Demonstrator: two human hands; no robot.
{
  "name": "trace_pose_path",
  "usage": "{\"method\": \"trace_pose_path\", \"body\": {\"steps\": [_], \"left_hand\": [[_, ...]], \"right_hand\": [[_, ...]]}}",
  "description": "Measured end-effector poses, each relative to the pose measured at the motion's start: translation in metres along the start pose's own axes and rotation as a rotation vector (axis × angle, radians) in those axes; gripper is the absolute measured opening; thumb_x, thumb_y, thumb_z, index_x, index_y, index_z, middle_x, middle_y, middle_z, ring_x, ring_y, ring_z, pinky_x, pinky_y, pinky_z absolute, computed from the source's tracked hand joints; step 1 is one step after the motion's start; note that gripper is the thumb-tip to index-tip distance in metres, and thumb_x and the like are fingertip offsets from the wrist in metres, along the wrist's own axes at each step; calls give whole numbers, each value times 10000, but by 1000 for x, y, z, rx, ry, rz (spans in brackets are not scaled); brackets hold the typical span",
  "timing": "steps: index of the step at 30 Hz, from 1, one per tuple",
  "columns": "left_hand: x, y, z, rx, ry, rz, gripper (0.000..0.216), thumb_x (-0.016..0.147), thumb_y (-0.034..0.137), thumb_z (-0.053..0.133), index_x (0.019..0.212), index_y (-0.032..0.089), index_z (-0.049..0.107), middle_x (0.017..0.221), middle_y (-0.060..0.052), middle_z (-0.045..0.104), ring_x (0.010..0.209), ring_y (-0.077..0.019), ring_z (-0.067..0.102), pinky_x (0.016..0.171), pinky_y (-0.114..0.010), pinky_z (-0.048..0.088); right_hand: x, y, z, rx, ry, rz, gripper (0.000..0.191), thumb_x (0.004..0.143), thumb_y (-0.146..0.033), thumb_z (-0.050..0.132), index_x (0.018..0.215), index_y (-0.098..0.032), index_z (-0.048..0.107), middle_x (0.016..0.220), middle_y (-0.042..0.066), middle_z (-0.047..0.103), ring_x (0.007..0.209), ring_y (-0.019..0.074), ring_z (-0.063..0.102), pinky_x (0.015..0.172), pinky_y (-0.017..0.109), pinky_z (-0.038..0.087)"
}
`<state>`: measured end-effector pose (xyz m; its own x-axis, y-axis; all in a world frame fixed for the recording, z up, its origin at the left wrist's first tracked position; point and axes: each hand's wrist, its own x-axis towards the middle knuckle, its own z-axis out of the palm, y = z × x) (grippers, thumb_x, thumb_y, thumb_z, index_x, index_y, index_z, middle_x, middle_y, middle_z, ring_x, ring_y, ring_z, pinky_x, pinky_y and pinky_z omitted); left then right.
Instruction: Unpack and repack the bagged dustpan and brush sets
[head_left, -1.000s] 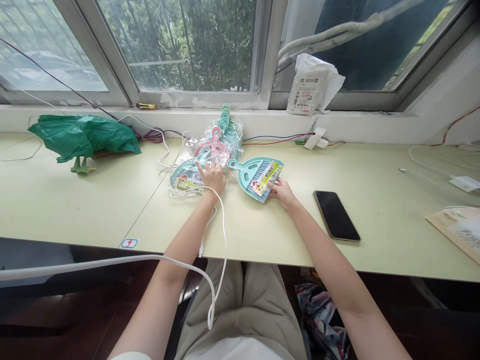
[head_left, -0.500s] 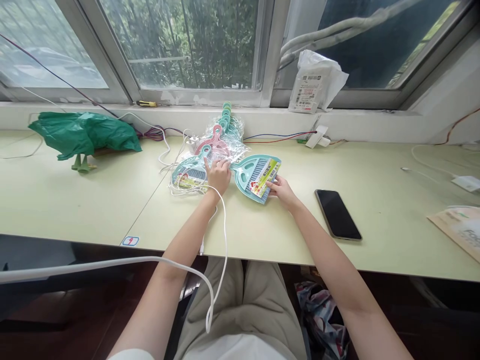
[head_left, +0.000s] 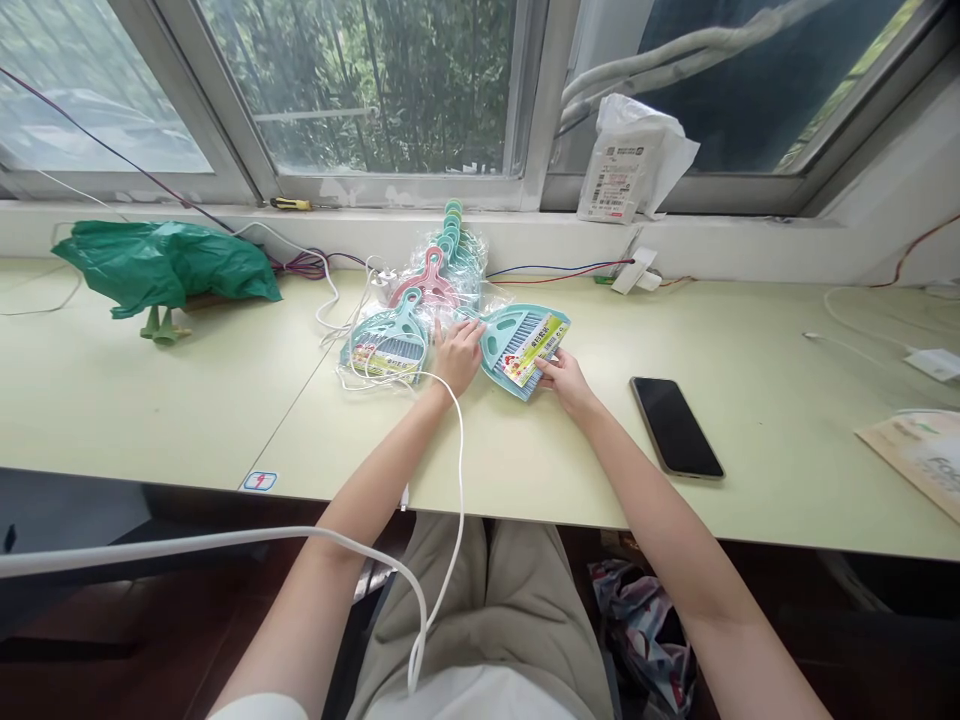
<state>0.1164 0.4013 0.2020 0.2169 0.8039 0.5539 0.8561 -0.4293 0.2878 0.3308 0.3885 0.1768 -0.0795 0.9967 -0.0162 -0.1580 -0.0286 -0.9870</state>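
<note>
A teal mini dustpan-and-brush set (head_left: 517,343) with a bright label lies on the pale green table (head_left: 750,440). My right hand (head_left: 564,382) pinches its lower right edge. My left hand (head_left: 456,352) rests on its handle end, fingers closed around it. Beside my left hand lies another teal set (head_left: 386,345). Behind them is a pile of packaged pink and teal sets (head_left: 442,272) in clear wrap. A white cable (head_left: 450,450) trails over my left wrist.
A black phone (head_left: 676,427) lies to the right of my right hand. A green plastic bag (head_left: 165,265) sits far left. Wires run along the windowsill, where a white packet (head_left: 626,165) leans. A printed card (head_left: 919,465) lies at the right edge.
My left hand slid right from the wrapped pile onto the teal set's handle. The set has turned a little and sits slightly farther back; my right hand stayed on its edge.
</note>
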Motion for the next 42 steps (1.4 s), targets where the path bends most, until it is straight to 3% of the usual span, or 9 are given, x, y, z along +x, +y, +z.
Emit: {"method": "trace_pose_path", "body": {"steps": [11,20,23,25,28,30,32,36,42], "left_hand": [[0,-9,-8,80,32,-4,673,797,18,342,1412,281,416,1395,-9,526,1351,-197,402,1190,-541,-81],[-2,2,-9,-103,-56,182,547,859,52,299,1362,199,454,1357,-54,557,1295,-143,467,1153,-360,289],[-4,9,-11,-130,-74,205,490,913,120,284,1366,214,445,1357,-53,556,1299,-147,463,1139,-364,313],[-5,13,-15,-91,-12,145,474,933,142,271,1365,243,440,1409,-40,506,1355,-149,401,1182,-401,235],[-6,16,-17,-14,223,-97,458,952,298,368,1408,256,349,1544,-62,299,1457,-183,205,1206,-456,157],[-5,15,-13,-43,401,-329,655,915,433,468,1468,227,186,1585,-118,150,1480,-218,102,1192,-478,192],[-3,12,-3,-164,492,-524,834,890,483,506,1490,189,7,1581,-185,96,1476,-255,119,1160,-484,270],[2,5,21,-437,404,-645,736,947,457,413,1484,229,-38,1543,-204,220,1394,-242,357,1037,-413,458],[5,3,20,-675,396,-727,660,936,481,433,1474,243,133,1511,-146,329,1341,-204,441,1035,-332,465]], "right_hand": [[-1,-5,-1,49,28,-16,409,707,-359,752,1032,-207,557,944,55,730,788,205,714,731,373,605],[-3,-3,7,50,29,-45,484,662,-417,775,1036,-212,547,956,57,723,813,215,711,766,405,601],[-4,-3,8,42,50,-63,500,662,-451,770,1040,-218,540,957,53,721,838,219,708,777,409,600],[-4,-3,8,44,56,-77,503,670,-467,762,1047,-221,539,965,52,720,856,221,707,784,406,599],[-5,-4,9,70,55,-95,513,672,-474,761,1059,-221,541,989,53,721,875,218,706,806,400,596],[-6,-5,10,94,48,-102,518,661,-473,771,1050,-215,546,994,57,723,877,219,707,820,405,592],[-7,-6,12,108,38,-104,520,651,-475,779,1034,-206,552,990,64,725,882,225,707,827,414,588],[-9,-7,15,99,37,-118,517,653,-497,772,1021,-202,561,1009,73,722,923,231,699,837,415,583],[-8,-5,16,114,11,-135,495,657,-498,772,1004,-195,590,1035,82,716,961,241,686,840,416,582]]}}
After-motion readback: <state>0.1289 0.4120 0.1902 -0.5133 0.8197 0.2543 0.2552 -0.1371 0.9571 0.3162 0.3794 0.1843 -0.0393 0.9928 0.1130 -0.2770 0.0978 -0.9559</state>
